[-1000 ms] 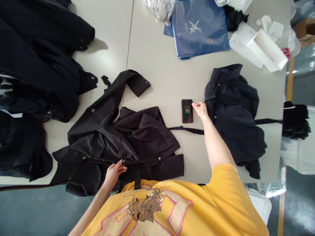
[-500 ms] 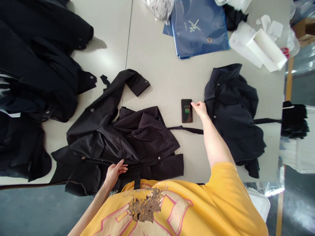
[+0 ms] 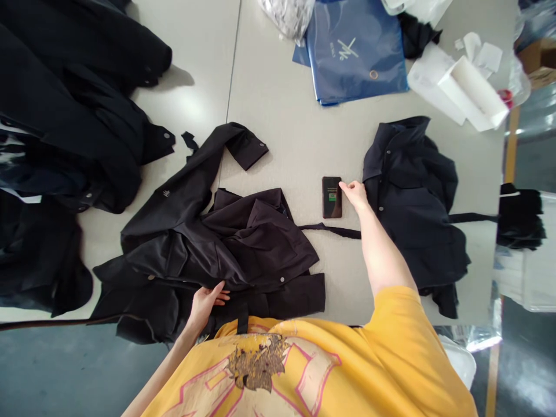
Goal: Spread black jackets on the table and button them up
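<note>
A dark phone (image 3: 332, 198) lies face up on the table, with a small green patch lit on its screen. The fingers of my right hand (image 3: 355, 194) are drawn together, their tips at the phone's upper right edge. Spread out to the left is a black jacket (image 3: 174, 231) with snap buttons, one sleeve bent upward and a strap (image 3: 330, 230) trailing right. On its near edge rests my left hand (image 3: 207, 302), thumb and fingers apart; some fingertips are hard to make out against the cloth.
A folded dark jacket (image 3: 414, 197) lies on the right, its strap running to the table's edge. Dark garments (image 3: 65, 116) are heaped at the left. At the back are a blue plastic-wrapped package (image 3: 358, 58), a crumpled clear bag (image 3: 289, 14) and a white box (image 3: 473, 92).
The whole view has shifted slightly, moving the table's things a little to the right. Both hands keep their places at the phone and the jacket. The phone's screen looks dimmer.
</note>
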The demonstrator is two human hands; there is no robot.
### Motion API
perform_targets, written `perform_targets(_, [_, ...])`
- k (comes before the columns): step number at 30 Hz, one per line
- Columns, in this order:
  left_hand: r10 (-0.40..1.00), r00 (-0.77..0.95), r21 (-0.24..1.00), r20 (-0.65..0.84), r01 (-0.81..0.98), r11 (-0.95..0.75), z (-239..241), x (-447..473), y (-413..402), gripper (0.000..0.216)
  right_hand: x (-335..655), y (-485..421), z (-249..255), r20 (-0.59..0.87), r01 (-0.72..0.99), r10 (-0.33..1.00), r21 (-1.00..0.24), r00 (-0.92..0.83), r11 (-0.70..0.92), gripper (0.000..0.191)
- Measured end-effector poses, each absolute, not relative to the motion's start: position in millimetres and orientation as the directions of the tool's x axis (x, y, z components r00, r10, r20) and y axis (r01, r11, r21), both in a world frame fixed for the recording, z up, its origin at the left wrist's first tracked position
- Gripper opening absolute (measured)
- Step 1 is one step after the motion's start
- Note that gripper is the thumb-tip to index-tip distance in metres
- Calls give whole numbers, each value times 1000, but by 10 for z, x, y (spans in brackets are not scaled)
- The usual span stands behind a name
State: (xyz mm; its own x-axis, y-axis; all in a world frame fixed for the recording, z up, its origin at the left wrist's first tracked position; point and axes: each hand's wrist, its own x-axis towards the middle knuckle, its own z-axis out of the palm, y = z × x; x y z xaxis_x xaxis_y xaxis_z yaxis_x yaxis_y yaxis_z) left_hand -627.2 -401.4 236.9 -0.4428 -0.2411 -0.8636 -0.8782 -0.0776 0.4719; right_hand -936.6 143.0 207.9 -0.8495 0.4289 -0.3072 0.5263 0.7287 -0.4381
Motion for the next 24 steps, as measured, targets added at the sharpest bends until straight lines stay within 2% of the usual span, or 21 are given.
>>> perform_targets(13, [-254,-425,453,-869,-889,-61,2264,-6227,-4071,45,-9377,1516,1950,-272,490,408,-438,-871,754,47])
perform_targets(18, [-255,-428,456,-867,-887,-65,2273,-6241,-4060,46,-9373,1505,2003,-318,524,421,-425,-850,738,46])
perform_targets(24, [-235,-429,450,-872,-892,-42,2242,-6223,-4077,52,-9104,1465,2135,-331,430,301,-449,-895,783,46])
